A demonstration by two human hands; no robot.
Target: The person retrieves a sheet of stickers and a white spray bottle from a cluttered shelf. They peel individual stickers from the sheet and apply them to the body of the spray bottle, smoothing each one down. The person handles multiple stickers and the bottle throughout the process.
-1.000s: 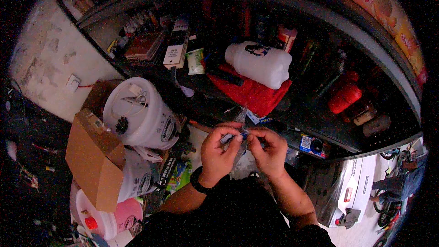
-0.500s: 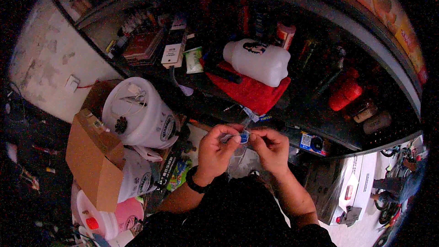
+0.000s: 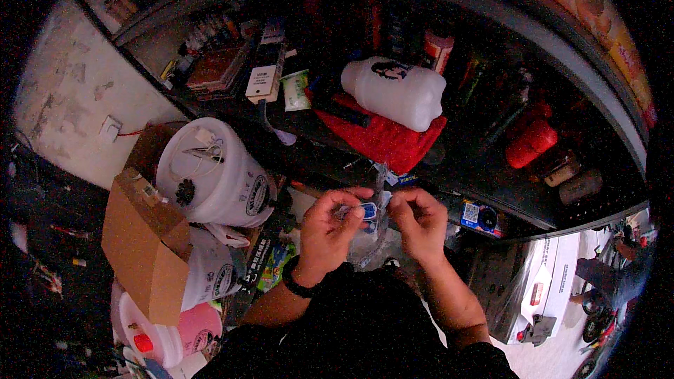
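In front of my chest, both hands are raised close together. My left hand (image 3: 327, 228), with a dark band at the wrist, pinches a small blue piece with a pale rim (image 3: 368, 211) between thumb and fingers. I cannot make out its exact kind. Beside it, my right hand (image 3: 423, 227) has thumb and forefinger closed on a pale, see-through strip (image 3: 383, 203), which looks like thin plastic. Clear, crinkled material hangs below and between the hands. Just beyond them lies a red cloth (image 3: 393, 147) with a large white plastic bottle (image 3: 394, 91) on its side.
White buckets (image 3: 203, 168) and an open cardboard box (image 3: 140, 245) stand at left. The dark shelf holds a white box (image 3: 265, 83), a green-white packet (image 3: 296, 91) and a red rounded object (image 3: 531, 144). A blue-black package (image 3: 480, 217) sits right of my hands. Another person's dark clothing (image 3: 597, 277) shows far right.
My hands have moved slightly apart. The blue piece has gone a little left with my left hand, and the pale strip now shows at my right fingertips.
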